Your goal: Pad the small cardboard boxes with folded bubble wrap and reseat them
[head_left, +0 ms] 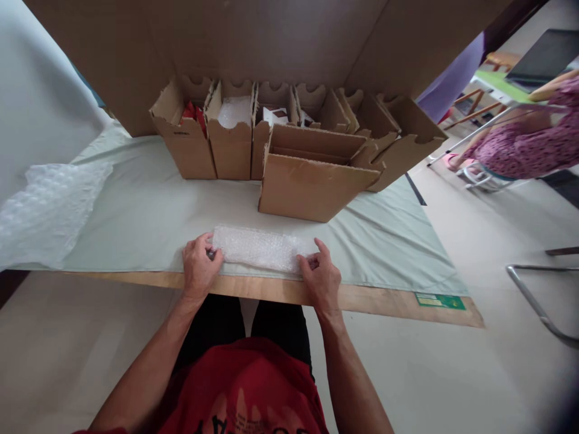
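Observation:
A long, flat folded strip of bubble wrap [257,248] lies near the table's front edge. At its left end, the thumb and fingers of my left hand [200,263] close on the wrap. My right hand [321,274] grips the opposite end between thumb and forefinger; its other fingers are curled under. Whether anything is inside the bubble wrap I cannot tell. Just beyond the strip stands a brown cardboard box [312,187], open at the top, its inside partly visible.
Several open cardboard bins [230,144] stand in a row behind, some holding red or white items. A tall cardboard panel [271,42] rises at the back. Loose bubble wrap [49,211] lies at left on the green cloth [145,205]. A person [529,138] sits at right near a laptop [547,57].

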Tool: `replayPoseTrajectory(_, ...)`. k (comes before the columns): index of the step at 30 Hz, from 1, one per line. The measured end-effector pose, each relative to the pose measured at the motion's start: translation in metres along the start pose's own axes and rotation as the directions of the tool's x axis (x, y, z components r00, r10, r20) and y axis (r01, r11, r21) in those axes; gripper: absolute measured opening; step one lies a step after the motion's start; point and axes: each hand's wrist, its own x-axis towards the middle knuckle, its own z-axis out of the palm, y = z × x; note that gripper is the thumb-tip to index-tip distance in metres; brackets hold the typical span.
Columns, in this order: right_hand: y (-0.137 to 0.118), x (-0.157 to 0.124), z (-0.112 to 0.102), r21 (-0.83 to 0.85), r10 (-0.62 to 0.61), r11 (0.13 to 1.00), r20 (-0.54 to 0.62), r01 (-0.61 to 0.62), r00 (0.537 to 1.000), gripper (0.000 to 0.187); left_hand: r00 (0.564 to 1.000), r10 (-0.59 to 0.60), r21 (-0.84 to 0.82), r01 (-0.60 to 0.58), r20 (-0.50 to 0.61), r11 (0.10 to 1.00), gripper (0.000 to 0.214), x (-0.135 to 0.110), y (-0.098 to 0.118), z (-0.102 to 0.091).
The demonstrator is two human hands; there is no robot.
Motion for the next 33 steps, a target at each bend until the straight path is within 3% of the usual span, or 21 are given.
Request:
replayPoseTrajectory(10,0.0,0.004,0.004,-0.122,-0.047,0.991,0.007,0.048,0.999,0.057,0.999,0.012,0.051,-0.015,0.05,0.999,0.039,0.002,0.0,-0.002)
replayPoseTrajectory(18,0.001,0.0,0.008,-0.203,-0.085,0.976,-0.036,0.076,0.996,0.052,0.995,0.079,0.133,-0.086,0.061,0.987,0.03,0.01,0.001,-0.003)
replayPoseTrajectory(21,0.003,-0.001,0.009,-0.219,-0.1,0.972,-0.049,0.088,0.994,0.051,0.994,0.104,0.174,-0.105,0.016,0.979,0.032,0.005,0.012,-0.005)
replayPoseTrajectory(23,0.003,-0.002,0.01,-0.225,-0.113,0.969,-0.054,0.098,0.992,0.051,0.982,0.187,0.173,-0.186,0.011,0.967,0.034,-0.005,0.029,-0.004)
replayPoseTrajectory(25,0.003,-0.001,0.011,-0.23,-0.119,0.968,-0.059,0.103,0.991,0.051,0.939,0.329,0.135,-0.341,0.104,0.93,0.036,-0.018,0.05,0.001)
replayPoseTrajectory(27,0.002,-0.001,0.012,-0.23,-0.116,0.968,-0.051,0.101,0.992,0.051,0.853,0.44,0.078,-0.477,0.28,0.876,0.039,-0.031,0.071,0.008)
replayPoseTrajectory(30,0.005,-0.003,0.007,-0.234,-0.106,0.967,-0.016,0.099,0.994,0.051,0.741,0.44,0.039,-0.53,0.508,0.847,0.046,-0.04,0.086,0.016)
replayPoseTrajectory(33,0.009,-0.007,-0.008,-0.27,-0.134,0.955,-0.039,0.119,0.99,0.05,0.697,0.413,0.043,-0.536,0.587,0.843,0.053,-0.041,0.084,0.017)
